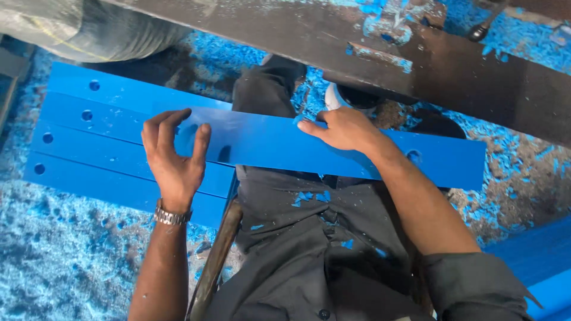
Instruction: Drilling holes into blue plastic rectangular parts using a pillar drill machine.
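A long, flat blue plastic strip [285, 142] lies crosswise over the lap of a seated person, seen from above. Its left end overlaps a stack of similar blue strips [89, 148] lying on the floor [59, 255], each with round holes near its left end. Its right end reaches out over the floor on the person's right and has one hole there.

The left hand [172, 157] hovers at the strip's near edge toward its left end, fingers [201, 142] spread wide and curled, tips touching or just above the surface; it grips nothing. A metal watch [171, 215] sits on that wrist. The right hand [344, 128] rests on the strip's far edge near the middle, fingers narrow and pressed flat, the thumb side hidden.

The person wears dark grey trousers [309, 238] flecked with blue shavings. Blue shavings [511, 160] cover the floor all round. A dark metal beam [416, 59], also dusted blue, crosses the top of the view beyond the strip.
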